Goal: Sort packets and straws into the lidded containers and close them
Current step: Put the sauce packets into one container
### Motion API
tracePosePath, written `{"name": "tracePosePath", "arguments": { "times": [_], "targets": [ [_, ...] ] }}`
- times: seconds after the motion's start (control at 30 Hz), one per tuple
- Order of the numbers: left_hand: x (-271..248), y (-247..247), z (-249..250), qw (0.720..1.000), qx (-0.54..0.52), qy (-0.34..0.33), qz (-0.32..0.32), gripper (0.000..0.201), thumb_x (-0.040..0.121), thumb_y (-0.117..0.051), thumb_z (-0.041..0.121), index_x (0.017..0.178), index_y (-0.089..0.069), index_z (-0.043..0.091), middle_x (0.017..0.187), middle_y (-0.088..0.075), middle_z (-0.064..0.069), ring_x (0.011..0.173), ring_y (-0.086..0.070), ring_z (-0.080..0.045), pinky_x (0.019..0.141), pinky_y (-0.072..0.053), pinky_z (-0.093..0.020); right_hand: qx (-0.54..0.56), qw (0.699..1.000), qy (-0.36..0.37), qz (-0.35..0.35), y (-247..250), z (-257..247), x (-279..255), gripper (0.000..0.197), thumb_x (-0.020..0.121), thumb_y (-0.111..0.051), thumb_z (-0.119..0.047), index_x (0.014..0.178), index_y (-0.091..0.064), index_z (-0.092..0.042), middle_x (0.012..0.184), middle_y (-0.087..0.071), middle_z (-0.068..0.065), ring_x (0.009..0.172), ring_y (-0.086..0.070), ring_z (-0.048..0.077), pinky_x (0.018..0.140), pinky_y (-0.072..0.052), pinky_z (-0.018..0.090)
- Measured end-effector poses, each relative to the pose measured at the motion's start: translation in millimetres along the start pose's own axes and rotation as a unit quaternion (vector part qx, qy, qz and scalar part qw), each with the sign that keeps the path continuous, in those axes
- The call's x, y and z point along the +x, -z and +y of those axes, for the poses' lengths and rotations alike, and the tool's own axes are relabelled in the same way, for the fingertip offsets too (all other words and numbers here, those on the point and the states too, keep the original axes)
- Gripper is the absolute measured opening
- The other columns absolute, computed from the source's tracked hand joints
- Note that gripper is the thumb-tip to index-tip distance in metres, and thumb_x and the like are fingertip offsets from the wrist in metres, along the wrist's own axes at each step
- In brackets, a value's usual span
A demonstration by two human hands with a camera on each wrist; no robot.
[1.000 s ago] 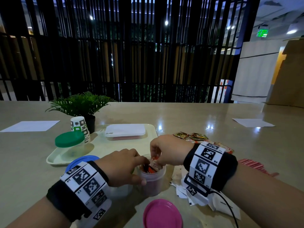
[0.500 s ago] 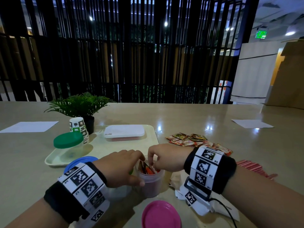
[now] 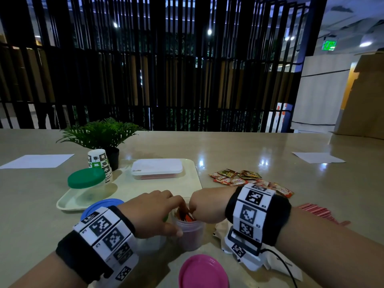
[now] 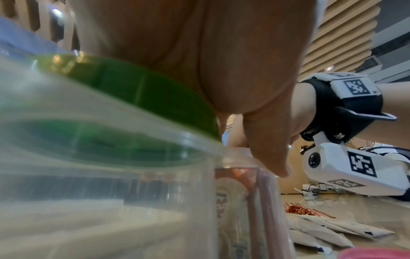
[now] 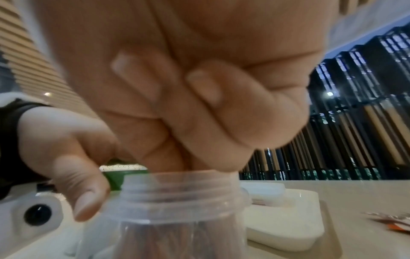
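A clear jar (image 3: 192,235) stands on the table in front of me, with red and orange packets (image 3: 186,217) upright inside it. My left hand (image 3: 166,213) grips the jar, thumb on the near wall and fingers over the far rim. From the right, my right hand (image 3: 196,210) dips its pinched thumb and forefinger into the jar's mouth on the packets; the tips are hidden. In the right wrist view the threaded jar (image 5: 177,201) sits under those curled fingers (image 5: 199,126). Its pink lid (image 3: 203,271) lies close to me. More loose packets (image 3: 247,178) lie at the right.
A pale tray (image 3: 195,173) holds a green-lidded container (image 3: 86,179) and a shut white box (image 3: 156,167). A blue lid (image 3: 99,206) lies by my left wrist. Red straws (image 3: 320,213) and white wrappers (image 3: 270,265) lie under my right arm. Paper cups (image 3: 99,161) and a plant (image 3: 99,134) stand behind.
My right hand has sunk lower, and the packet that stood above the rim a second ago is now down inside the jar. My left hand has kept its grip.
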State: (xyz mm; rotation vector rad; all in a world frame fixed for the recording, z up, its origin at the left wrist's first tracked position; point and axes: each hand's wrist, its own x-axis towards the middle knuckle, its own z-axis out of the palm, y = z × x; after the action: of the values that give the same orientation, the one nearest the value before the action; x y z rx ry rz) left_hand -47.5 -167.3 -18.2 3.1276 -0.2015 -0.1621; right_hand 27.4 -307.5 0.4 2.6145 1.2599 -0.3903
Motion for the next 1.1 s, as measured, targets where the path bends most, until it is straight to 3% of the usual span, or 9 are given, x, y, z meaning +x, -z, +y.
{"name": "tracePosePath", "arguments": {
  "times": [0.1, 0.2, 0.3, 0.37, 0.53, 0.63, 0.73, 0.87, 1.1],
  "targets": [
    [-1, 0, 0, 1.000, -0.015, 0.005, 0.010, 0.059, 0.083, -0.062, 0.058, 0.132, -0.036, 0.037, 0.131, -0.046, 0.009, 0.116, -0.042, -0.012, 0.093, -0.037, -0.028, 0.031, 0.999, 0.009, 0.007, 0, -4, 0, 0.029, 0.097, -0.046, -0.014, 0.119, -0.060, 0.000, 0.083, -0.051, 0.009, 0.085, -0.044, 0.022, 0.074, -0.034, 0.030],
    [-1, 0, 0, 0.999, -0.027, 0.011, 0.015, 0.064, 0.083, -0.063, 0.058, 0.134, -0.035, 0.033, 0.132, -0.047, 0.009, 0.116, -0.043, -0.012, 0.091, -0.036, -0.027, 0.032, 0.999, -0.008, -0.026, 3, -6, 2, 0.032, 0.098, -0.045, -0.012, 0.125, -0.056, 0.001, 0.104, -0.057, 0.017, 0.082, -0.045, 0.020, 0.072, -0.036, 0.029],
    [-1, 0, 0, 0.999, -0.034, 0.015, 0.014, 0.070, 0.083, -0.064, 0.057, 0.140, -0.030, 0.034, 0.138, -0.044, 0.009, 0.120, -0.042, -0.012, 0.092, -0.035, -0.027, 0.008, 0.998, -0.041, -0.050, 3, -6, 8, 0.029, 0.098, -0.042, -0.003, 0.123, -0.055, 0.004, 0.078, -0.050, 0.008, 0.060, -0.041, 0.014, 0.049, -0.033, 0.019],
    [-1, 0, 0, 0.999, -0.030, 0.016, 0.011, 0.073, 0.084, -0.062, 0.058, 0.143, -0.027, 0.034, 0.142, -0.041, 0.009, 0.125, -0.040, -0.012, 0.098, -0.035, -0.028, 0.026, 0.997, -0.044, -0.051, 3, -1, 9, 0.030, 0.098, -0.044, -0.007, 0.123, -0.057, 0.004, 0.075, -0.049, 0.007, 0.059, -0.043, 0.015, 0.044, -0.035, 0.017],
    [-1, 1, 1, 1.000, -0.003, 0.010, 0.002, 0.071, 0.086, -0.057, 0.059, 0.145, -0.029, 0.031, 0.143, -0.040, 0.008, 0.128, -0.038, -0.012, 0.102, -0.034, -0.029, 0.015, 0.997, -0.045, -0.068, 5, 0, 4, 0.033, 0.098, -0.040, -0.006, 0.127, -0.055, 0.000, 0.087, -0.054, 0.009, 0.060, -0.043, 0.016, 0.050, -0.033, 0.023],
    [-1, 1, 1, 1.000, 0.000, 0.005, 0.001, 0.068, 0.087, -0.057, 0.059, 0.145, -0.030, 0.034, 0.141, -0.041, 0.008, 0.126, -0.039, -0.012, 0.101, -0.034, -0.028, -0.032, 0.997, -0.026, -0.061, 4, -3, 5, 0.033, 0.098, -0.040, -0.004, 0.128, -0.054, 0.002, 0.097, -0.058, 0.012, 0.074, -0.046, 0.020, 0.056, -0.033, 0.020],
    [-1, 1, 0, 1.000, -0.003, -0.003, 0.001, 0.067, 0.088, -0.057, 0.058, 0.145, -0.027, 0.041, 0.139, -0.041, 0.009, 0.124, -0.039, -0.012, 0.097, -0.033, -0.028, -0.048, 0.999, -0.009, -0.016, 0, -8, 5, 0.029, 0.100, -0.041, -0.011, 0.121, -0.057, 0.002, 0.099, -0.059, 0.014, 0.084, -0.046, 0.021, 0.071, -0.036, 0.024],
    [0, 0, -2, 1.000, 0.006, -0.009, -0.002, 0.066, 0.089, -0.055, 0.058, 0.146, -0.025, 0.044, 0.136, -0.042, 0.007, 0.121, -0.040, -0.014, 0.093, -0.035, -0.028, -0.014, 0.997, -0.016, 0.075, 1, -3, -2, 0.015, 0.094, -0.048, -0.020, 0.088, -0.059, -0.011, 0.070, -0.051, 0.002, 0.069, -0.052, 0.019, 0.062, -0.042, 0.028],
    [2, -2, -4, 1.000, 0.001, -0.009, 0.000, 0.062, 0.087, -0.056, 0.059, 0.143, -0.031, 0.045, 0.135, -0.041, 0.009, 0.121, -0.039, -0.013, 0.093, -0.034, -0.028, 0.030, 0.998, 0.004, 0.051, 0, 2, -2, 0.025, 0.094, -0.049, -0.020, 0.098, -0.068, -0.003, 0.079, -0.056, 0.007, 0.072, -0.051, 0.019, 0.055, -0.036, 0.022]
  ]
}}
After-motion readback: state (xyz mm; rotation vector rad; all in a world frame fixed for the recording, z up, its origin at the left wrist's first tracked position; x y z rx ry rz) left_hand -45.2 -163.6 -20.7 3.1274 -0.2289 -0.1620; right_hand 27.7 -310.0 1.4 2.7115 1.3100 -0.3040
